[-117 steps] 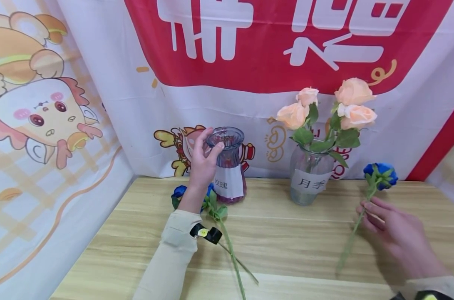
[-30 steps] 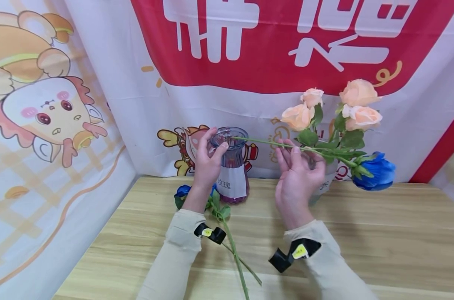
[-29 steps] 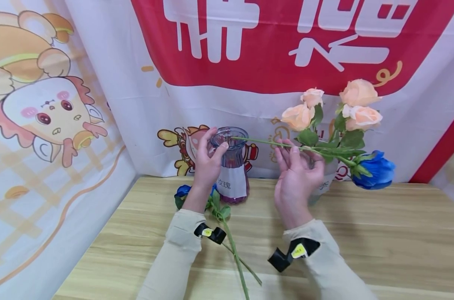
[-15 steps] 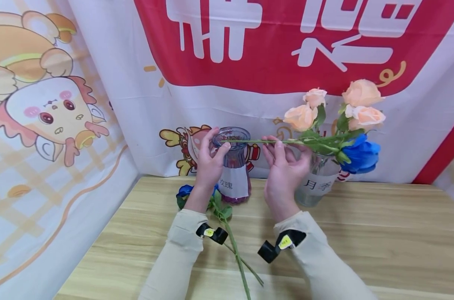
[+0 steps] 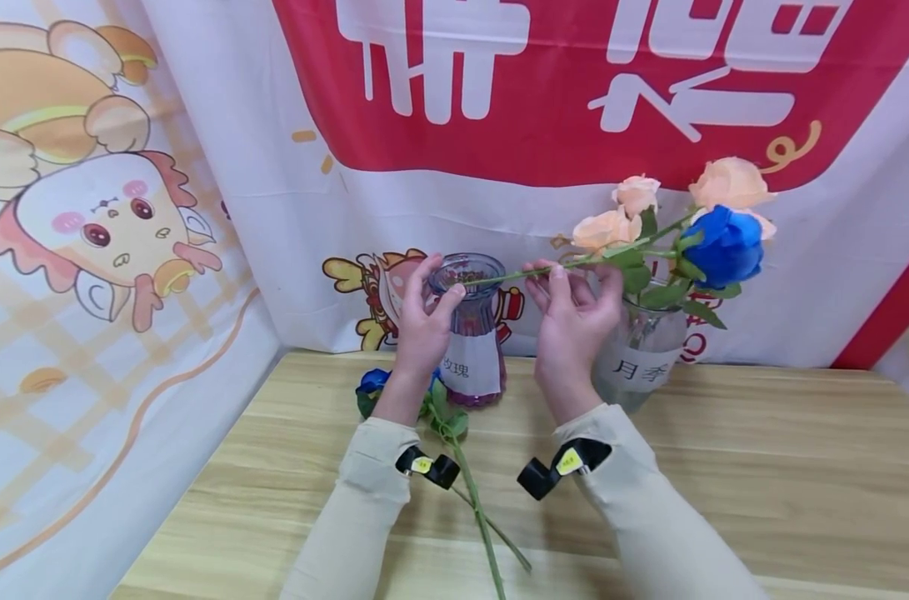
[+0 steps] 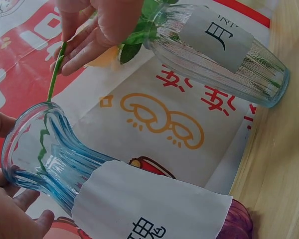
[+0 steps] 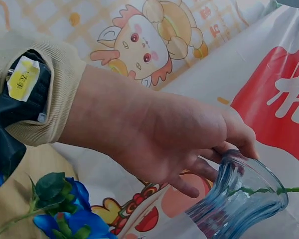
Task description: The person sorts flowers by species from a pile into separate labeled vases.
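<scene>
My left hand (image 5: 422, 342) holds the blue-and-purple glass vase (image 5: 472, 323) by its flared rim, thumb at the front and fingers behind; a white paper label wraps its body. My right hand (image 5: 574, 337) pinches the green stem of a blue rose (image 5: 727, 247) between thumb and fingers. The bloom tilts up to the right, in front of the peach roses. In the left wrist view, the stem (image 6: 56, 74) slants down over the rim, and its lower end shows inside the mouth of the vase (image 6: 70, 149).
A clear glass vase (image 5: 652, 332) with a label and several peach roses (image 5: 637, 195) stands right of my right hand. More blue roses (image 5: 373, 382) lie on the wooden table (image 5: 724, 500) by my left forearm, stems crossed toward me. A printed cloth (image 5: 544, 142) hangs behind.
My right hand has brought the blue rose from the right side of the table to the purple vase. Lately its bloom has risen and the stem end has dipped into the mouth.
</scene>
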A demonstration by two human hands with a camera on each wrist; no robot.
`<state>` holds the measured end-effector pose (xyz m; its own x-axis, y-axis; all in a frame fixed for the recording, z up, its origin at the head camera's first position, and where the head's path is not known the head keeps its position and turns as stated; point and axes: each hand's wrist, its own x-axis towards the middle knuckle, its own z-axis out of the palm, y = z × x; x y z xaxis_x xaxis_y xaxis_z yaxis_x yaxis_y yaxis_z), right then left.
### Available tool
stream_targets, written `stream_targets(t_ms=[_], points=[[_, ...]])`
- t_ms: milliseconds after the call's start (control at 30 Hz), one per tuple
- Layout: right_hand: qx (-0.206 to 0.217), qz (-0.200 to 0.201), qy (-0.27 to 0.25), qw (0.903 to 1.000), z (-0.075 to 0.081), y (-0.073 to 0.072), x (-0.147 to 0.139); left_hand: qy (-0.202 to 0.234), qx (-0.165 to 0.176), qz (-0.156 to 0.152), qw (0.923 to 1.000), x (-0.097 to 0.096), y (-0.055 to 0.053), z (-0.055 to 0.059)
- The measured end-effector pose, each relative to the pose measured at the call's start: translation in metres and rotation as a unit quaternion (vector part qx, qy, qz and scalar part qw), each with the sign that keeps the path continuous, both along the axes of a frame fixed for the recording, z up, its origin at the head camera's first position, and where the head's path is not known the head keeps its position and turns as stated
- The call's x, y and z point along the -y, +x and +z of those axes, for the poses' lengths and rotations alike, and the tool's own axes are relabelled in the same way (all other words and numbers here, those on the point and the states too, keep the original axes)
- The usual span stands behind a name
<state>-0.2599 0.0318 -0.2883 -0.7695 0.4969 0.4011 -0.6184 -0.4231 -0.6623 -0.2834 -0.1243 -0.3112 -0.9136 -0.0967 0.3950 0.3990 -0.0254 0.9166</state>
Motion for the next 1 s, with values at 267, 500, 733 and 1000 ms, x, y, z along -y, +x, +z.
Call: stream_targets(t_ms=[267, 500, 733, 1000], points=[[0.014, -0.006, 0.106, 0.9942, 0.006, -0.004, 0.002, -0.010, -0.002, 0.008, 0.9999, 0.000, 0.000, 0.000], [0.087, -0.045, 0.201, 0.9748, 0.008, -0.019, 0.017, -0.013, -0.007, 0.011, 0.9998, 0.000, -0.001, -0.001], [0.160, -0.081, 0.265, 0.9472, 0.009, -0.028, 0.023, -0.018, -0.009, 0.016, 0.9997, 0.000, -0.002, -0.001], [0.252, -0.042, 0.291, 0.9218, 0.012, -0.031, 0.021, -0.016, -0.010, 0.018, 0.9997, -0.001, -0.001, -0.001]])
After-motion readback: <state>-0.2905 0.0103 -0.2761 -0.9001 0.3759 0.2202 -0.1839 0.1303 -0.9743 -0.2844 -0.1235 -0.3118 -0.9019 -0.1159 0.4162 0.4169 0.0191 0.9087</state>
